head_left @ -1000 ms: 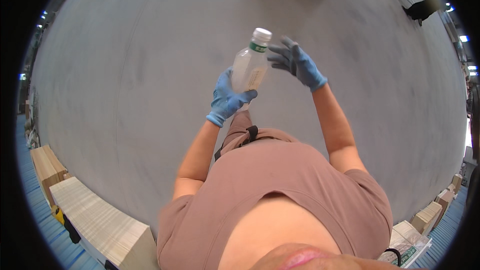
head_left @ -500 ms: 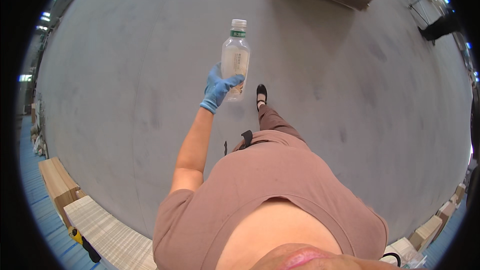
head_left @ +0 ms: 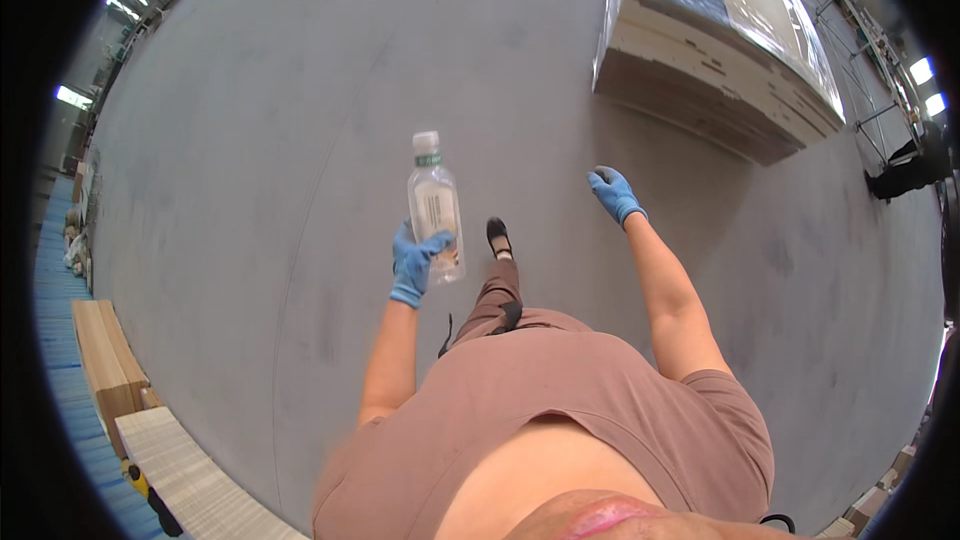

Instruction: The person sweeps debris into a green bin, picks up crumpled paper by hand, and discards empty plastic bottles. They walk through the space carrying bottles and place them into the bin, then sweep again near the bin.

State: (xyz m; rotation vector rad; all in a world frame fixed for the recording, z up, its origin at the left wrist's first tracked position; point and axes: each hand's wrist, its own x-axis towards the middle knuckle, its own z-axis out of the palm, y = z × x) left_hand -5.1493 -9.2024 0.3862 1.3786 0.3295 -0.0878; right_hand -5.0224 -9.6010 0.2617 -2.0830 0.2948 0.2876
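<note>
My left hand (head_left: 413, 262), in a blue glove, is closed round the lower part of a clear plastic bottle (head_left: 436, 212). The bottle is held nearly upright in the picture, with a green band at its neck, a pale label and a whitish top. Out to the right, my right hand (head_left: 616, 195), gloved in blue too, hangs over the floor with its fingers curled. Whether anything small is inside them is hidden.
Ahead to the right stands a large stack of boards (head_left: 715, 70) under shiny wrap. Beyond it are a metal frame (head_left: 872, 120) and a person's dark-clothed leg (head_left: 905, 175). Wooden boards (head_left: 190, 475) and a yellow-and-black tool (head_left: 148, 492) lie at the lower left. Grey floor (head_left: 330, 90) surrounds me.
My right hand and forearm have come into view. My left hand and the bottle sit lower and slightly further left. The wrapped stack shows more fully and nearer; the forward foot differs.
</note>
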